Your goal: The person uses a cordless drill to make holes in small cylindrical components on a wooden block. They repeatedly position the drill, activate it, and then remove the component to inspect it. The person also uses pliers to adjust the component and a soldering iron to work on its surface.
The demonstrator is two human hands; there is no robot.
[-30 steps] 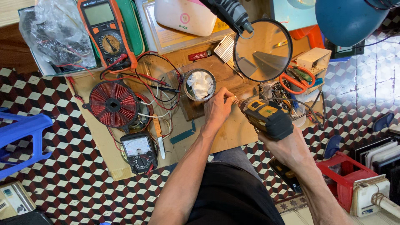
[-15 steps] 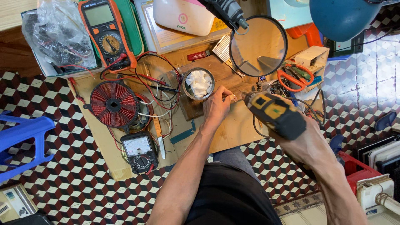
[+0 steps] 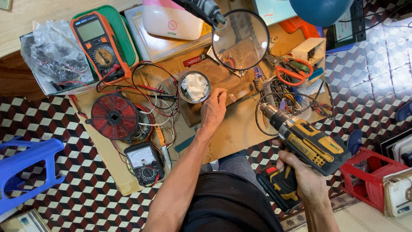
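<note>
Two hands split here: our right hand (image 3: 307, 182) grips the drill (image 3: 307, 144), its nose aimed up-left toward our left hand (image 3: 213, 109), fingers (image 3: 221, 95) curled on the counter (image 3: 236, 129).

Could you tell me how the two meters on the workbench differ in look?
The orange digital multimeter has a blank grey screen; the black analogue meter has a white needle dial. The orange one is longer and lies at the bench's far edge, the black one at the near edge. Both have a round selector knob and lie face up.
</note>
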